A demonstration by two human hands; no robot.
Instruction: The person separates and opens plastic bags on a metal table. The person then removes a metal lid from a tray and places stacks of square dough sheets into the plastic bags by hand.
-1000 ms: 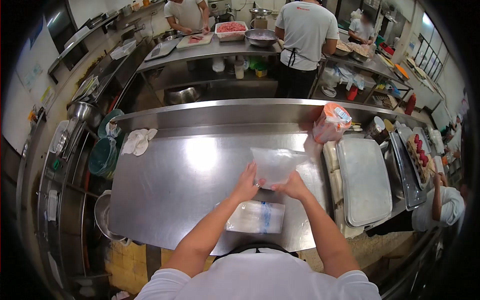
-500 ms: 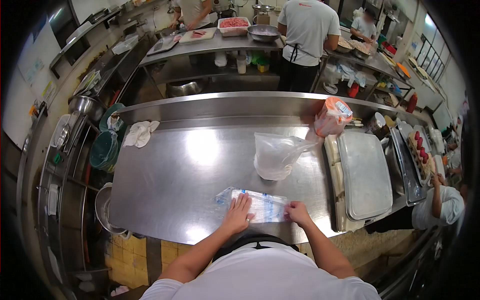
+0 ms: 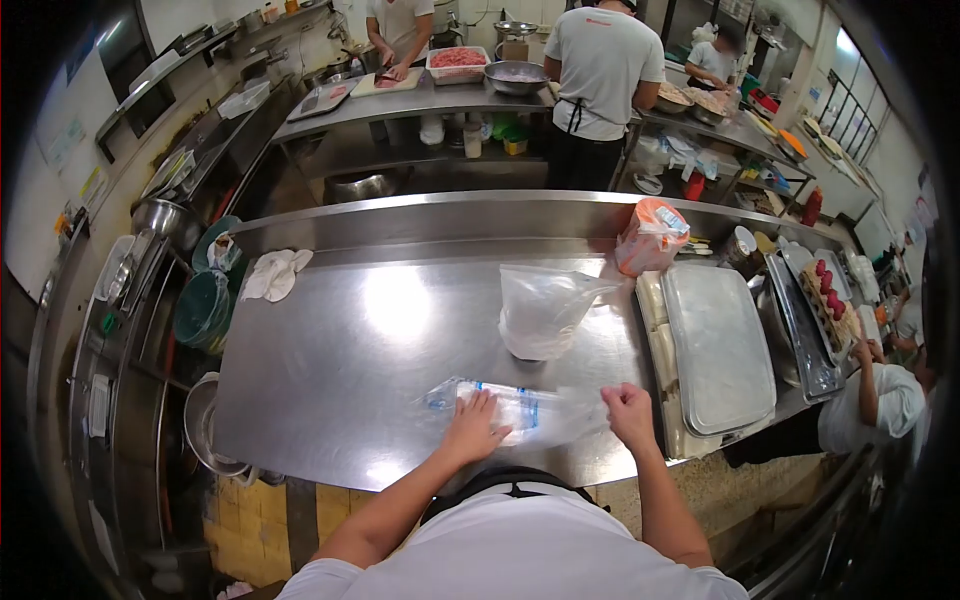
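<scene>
My left hand (image 3: 474,428) lies flat, fingers spread, on a clear plastic packet with blue print (image 3: 518,405) near the front edge of the steel table (image 3: 330,390). Pinched in my right hand (image 3: 628,412) is the edge of a thin clear plastic bag (image 3: 575,414), stretched out to the right of the packet. Beyond both hands an opened translucent bag (image 3: 545,315) stands upright on the table. What the standing bag contains, if anything, cannot be made out.
A white cloth (image 3: 278,275) lies at the back left. At the back right stands an orange-and-white wrapped container (image 3: 652,237), beside a lidded tray (image 3: 720,350). Several co-workers (image 3: 603,70) stand at other tables. A metal bowl (image 3: 207,425) sits off the left edge.
Both hands came back from the translucent bag, which now stands open by itself, to the packet. My right hand has since moved right, drawing out a thin bag.
</scene>
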